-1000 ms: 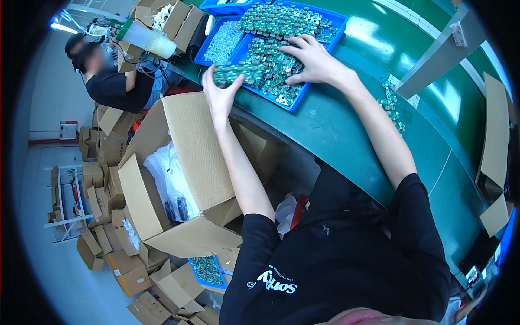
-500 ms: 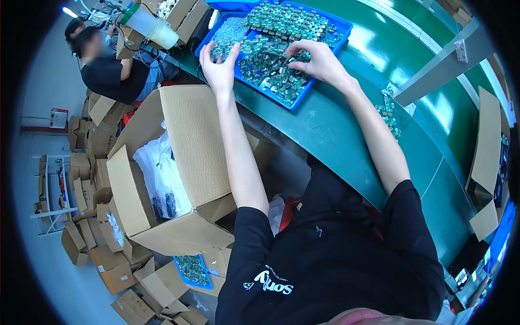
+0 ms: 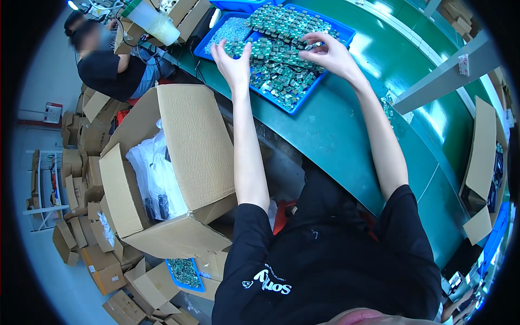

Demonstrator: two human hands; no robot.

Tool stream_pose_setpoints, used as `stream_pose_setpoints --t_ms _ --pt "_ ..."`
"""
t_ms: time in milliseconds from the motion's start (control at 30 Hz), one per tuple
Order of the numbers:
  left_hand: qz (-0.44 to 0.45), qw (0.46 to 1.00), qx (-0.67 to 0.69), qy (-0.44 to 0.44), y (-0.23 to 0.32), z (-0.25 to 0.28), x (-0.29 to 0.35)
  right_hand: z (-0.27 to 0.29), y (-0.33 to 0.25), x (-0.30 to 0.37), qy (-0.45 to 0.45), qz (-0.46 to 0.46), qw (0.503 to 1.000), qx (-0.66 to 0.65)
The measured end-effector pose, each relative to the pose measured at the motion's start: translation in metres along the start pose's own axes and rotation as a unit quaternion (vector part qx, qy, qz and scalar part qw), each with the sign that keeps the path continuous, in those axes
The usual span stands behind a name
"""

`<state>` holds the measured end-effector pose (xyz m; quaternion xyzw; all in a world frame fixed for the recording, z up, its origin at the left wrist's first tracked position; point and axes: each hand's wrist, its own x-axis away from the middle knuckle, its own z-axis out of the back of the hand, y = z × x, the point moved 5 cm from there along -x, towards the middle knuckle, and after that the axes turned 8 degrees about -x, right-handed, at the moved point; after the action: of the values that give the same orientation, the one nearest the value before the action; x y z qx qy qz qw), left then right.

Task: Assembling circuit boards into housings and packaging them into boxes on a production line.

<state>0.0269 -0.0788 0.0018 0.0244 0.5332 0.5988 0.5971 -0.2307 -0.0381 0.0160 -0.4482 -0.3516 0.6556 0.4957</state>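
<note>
A strip-like panel of small green circuit boards (image 3: 276,51) stretches between my hands over a blue tray (image 3: 294,111). My left hand (image 3: 234,66) grips its left end, thumb and fingers on opposite edges. At the right end, my right hand (image 3: 335,58) has curled fingers on the panel; the exact contact is partly hidden. Beneath lies a heap of loose small circuit boards (image 3: 287,89) in the near part of the tray. More board panels (image 3: 290,20) are stacked behind, next to small pale pieces (image 3: 232,30) in the tray's left part.
The tray sits on a green workbench (image 3: 336,146). A grey post (image 3: 439,73) rises at right, with a few loose boards by its foot. Left of me stands an open cardboard box (image 3: 197,146) holding white plastic bags. A person (image 3: 103,70) sits at far left.
My right hand has gone from the loose heap to the panel's right end. The left hand has shifted slightly right, and the panel now lies stretched between both hands.
</note>
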Motion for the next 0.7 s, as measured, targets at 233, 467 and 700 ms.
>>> stream_pose_setpoints --t_ms 233,467,700 --pt "-0.043 0.989 -0.123 -0.072 0.019 -0.001 0.004 -0.003 0.0 0.005 -0.037 0.17 0.962 0.208" --pt "0.016 0.958 -0.224 -0.178 0.031 0.011 0.002 0.016 -0.016 -0.004 0.039 0.145 0.967 0.207" --pt "-0.013 0.922 -0.351 -0.166 0.035 0.015 0.001 0.034 -0.043 0.002 0.11 0.259 0.956 0.084"
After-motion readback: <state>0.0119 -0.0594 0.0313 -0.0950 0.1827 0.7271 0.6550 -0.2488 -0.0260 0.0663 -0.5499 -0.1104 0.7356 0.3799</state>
